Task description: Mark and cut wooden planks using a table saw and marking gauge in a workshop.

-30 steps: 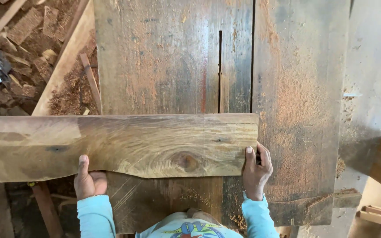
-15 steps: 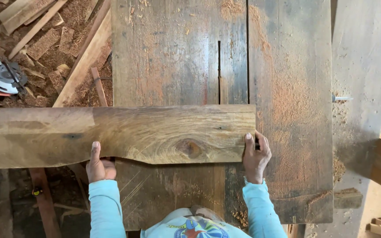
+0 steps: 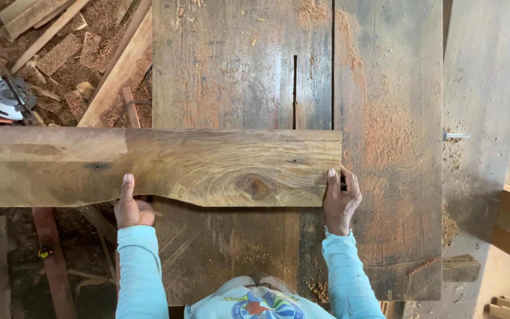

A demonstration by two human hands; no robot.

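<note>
One long plank (image 3: 160,166) lies crosswise on the saw table (image 3: 385,118), its long axis running left to right; its right end stops short of the table's right edge and its left end hangs out past the table's left edge. Its far edge meets the single blade slot (image 3: 294,91). The right hand (image 3: 340,198) clasps the plank's near right corner, and the left hand (image 3: 130,207) grips the near edge, thumb laid flat on top, both closed on the wood.

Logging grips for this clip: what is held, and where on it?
A long wooden plank: left hand on its near edge, right hand at its near right-end corner.
</note>
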